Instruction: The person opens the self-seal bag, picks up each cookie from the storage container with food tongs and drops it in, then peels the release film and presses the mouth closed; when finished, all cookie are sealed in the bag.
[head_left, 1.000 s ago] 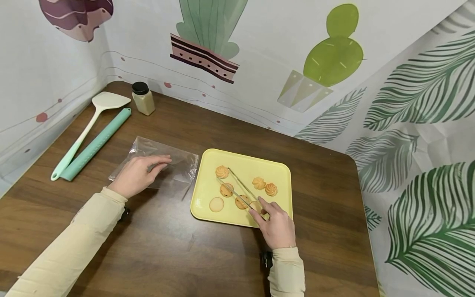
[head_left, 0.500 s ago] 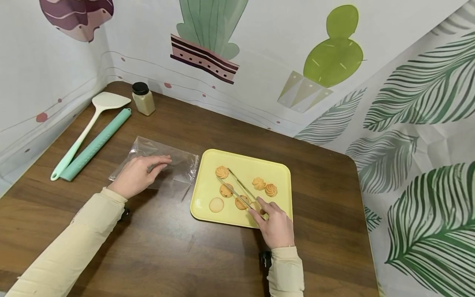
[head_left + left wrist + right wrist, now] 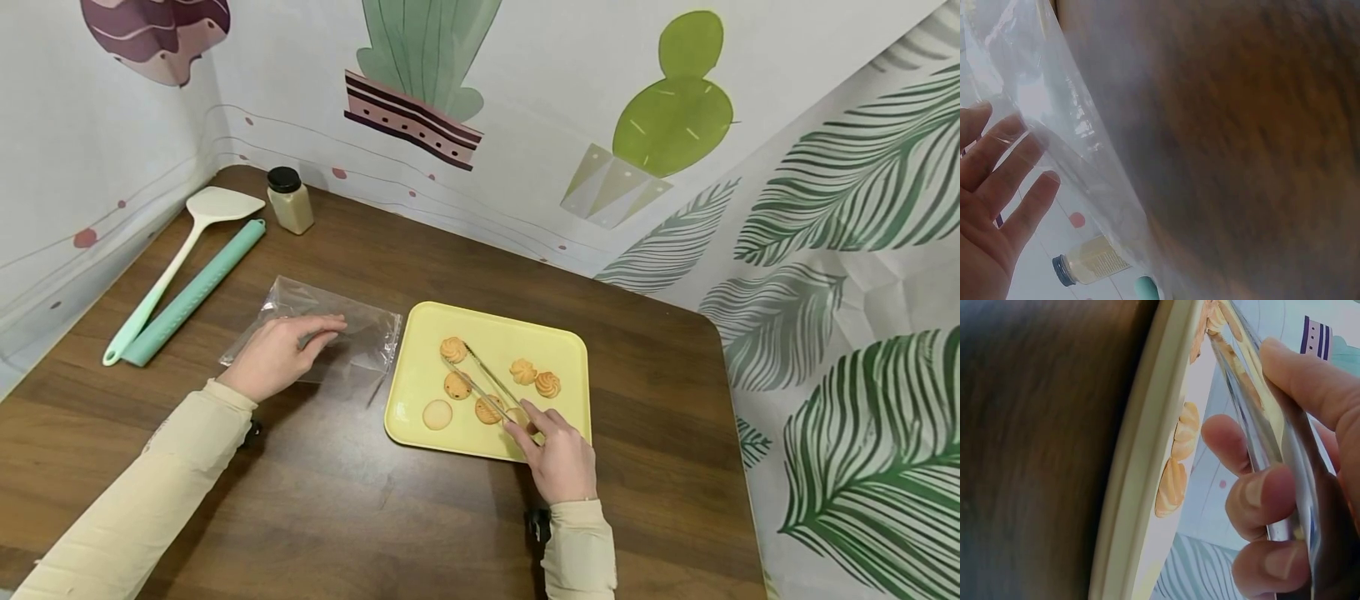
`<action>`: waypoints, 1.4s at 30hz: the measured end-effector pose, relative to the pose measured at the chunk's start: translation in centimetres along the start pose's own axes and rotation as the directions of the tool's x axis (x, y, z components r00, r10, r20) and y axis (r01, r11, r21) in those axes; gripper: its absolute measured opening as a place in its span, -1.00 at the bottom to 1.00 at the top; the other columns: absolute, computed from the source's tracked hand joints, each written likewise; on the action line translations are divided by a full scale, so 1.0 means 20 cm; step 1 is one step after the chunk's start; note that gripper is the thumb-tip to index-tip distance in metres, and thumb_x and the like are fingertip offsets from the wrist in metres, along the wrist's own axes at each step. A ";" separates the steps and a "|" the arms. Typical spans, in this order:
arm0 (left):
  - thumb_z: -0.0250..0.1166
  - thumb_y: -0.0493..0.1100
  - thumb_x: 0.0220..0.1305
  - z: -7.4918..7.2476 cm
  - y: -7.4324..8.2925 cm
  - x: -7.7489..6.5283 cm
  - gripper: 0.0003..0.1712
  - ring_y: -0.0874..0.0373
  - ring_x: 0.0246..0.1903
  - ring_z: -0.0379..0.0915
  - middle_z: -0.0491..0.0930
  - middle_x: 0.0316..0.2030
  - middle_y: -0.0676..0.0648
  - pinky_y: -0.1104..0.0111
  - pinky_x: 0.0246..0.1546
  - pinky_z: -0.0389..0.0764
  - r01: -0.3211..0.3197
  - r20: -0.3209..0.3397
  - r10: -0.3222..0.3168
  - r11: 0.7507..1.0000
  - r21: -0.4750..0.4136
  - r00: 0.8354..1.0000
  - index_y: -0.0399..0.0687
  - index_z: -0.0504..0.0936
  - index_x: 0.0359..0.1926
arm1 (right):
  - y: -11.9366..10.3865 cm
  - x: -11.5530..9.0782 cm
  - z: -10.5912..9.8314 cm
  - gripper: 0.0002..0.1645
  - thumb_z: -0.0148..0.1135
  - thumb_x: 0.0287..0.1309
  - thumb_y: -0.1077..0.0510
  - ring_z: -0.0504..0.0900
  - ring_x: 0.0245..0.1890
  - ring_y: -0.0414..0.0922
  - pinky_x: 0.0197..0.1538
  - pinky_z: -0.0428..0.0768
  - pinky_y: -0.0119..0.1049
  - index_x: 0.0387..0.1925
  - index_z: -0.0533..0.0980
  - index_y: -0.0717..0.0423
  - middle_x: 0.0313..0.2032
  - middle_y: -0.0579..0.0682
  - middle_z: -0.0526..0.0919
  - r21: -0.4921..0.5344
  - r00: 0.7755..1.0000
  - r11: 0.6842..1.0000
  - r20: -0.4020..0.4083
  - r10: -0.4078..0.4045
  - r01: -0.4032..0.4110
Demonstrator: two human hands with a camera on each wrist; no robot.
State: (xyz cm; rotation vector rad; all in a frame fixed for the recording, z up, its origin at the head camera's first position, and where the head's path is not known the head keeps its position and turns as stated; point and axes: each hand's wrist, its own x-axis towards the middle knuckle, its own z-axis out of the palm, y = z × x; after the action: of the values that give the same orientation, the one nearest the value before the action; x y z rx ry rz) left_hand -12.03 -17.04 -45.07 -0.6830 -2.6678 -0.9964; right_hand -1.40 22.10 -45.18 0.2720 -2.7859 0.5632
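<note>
In the head view, my right hand [image 3: 561, 460] holds metal tongs [image 3: 491, 385] over the yellow tray [image 3: 412, 350]. The tongs' tips are at a swirled cookie [image 3: 453, 350] near the tray's upper left; I cannot tell whether they grip it. Several other round and swirled cookies lie on the tray, one partly hidden by the right hand. My left hand [image 3: 279, 354] is at the clear plastic bag [image 3: 367, 321] left of the tray. Its fingers are fairly straight and apart in the left wrist view, with transparent film [image 3: 1085, 125] over the fingertips.
A white spatula [image 3: 221, 204] with a mint handle and a green rod [image 3: 197, 292] lie at the table's left side. Behind them stands a jar [image 3: 290, 202] with a black lid. Printed cloth walls border the wooden table [image 3: 322, 517] at the back and sides.
The tongs' tips and the swirled cookie at them have shifted slightly to the right. My left hand, the bag and the tray look the same.
</note>
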 end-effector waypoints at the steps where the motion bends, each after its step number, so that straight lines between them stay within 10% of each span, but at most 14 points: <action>1: 0.37 -0.37 0.18 0.00 0.00 0.00 -0.72 -0.09 -0.09 0.62 0.68 -0.07 -0.15 0.04 -0.16 0.59 0.001 0.001 -0.001 1.000 0.000 1.000 -0.16 0.71 -0.05 | 0.00 0.00 0.00 -0.52 0.47 0.02 -0.09 0.28 -0.71 -0.38 -0.64 0.40 -0.34 -0.04 0.68 0.03 -0.52 -0.23 0.55 -0.001 1.000 1.000 -0.004 -0.001 0.001; 30: 0.33 -0.38 0.22 -0.01 0.01 -0.01 -0.71 -0.12 -0.11 0.62 0.67 -0.06 -0.19 0.02 -0.21 0.60 0.001 0.018 -0.001 1.000 -0.004 1.000 -0.19 0.69 -0.02 | -0.07 0.02 -0.03 -0.53 0.53 -0.06 -0.02 0.25 -0.72 -0.41 -0.68 0.38 -0.38 -0.07 0.68 0.04 -0.51 -0.18 0.58 0.044 0.977 0.987 -0.154 -0.146 0.154; 42: 0.34 -0.38 0.21 0.00 0.01 0.00 -0.71 -0.10 -0.13 0.64 0.68 -0.07 -0.18 0.03 -0.23 0.61 -0.004 0.013 0.004 1.000 0.004 1.000 -0.17 0.70 -0.03 | -0.21 0.04 0.03 -0.51 0.43 0.05 -0.11 0.50 -0.66 -0.31 -0.68 0.45 -0.33 0.01 0.66 -0.02 -0.45 -0.13 0.63 0.075 0.969 0.967 -0.078 -0.236 0.242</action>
State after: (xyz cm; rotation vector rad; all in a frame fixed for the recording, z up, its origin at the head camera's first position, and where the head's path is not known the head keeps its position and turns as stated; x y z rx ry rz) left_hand -11.82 -16.89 -44.95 -0.6965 -2.6777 -0.9879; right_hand -1.37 17.98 -43.89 0.5867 -2.6154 0.6171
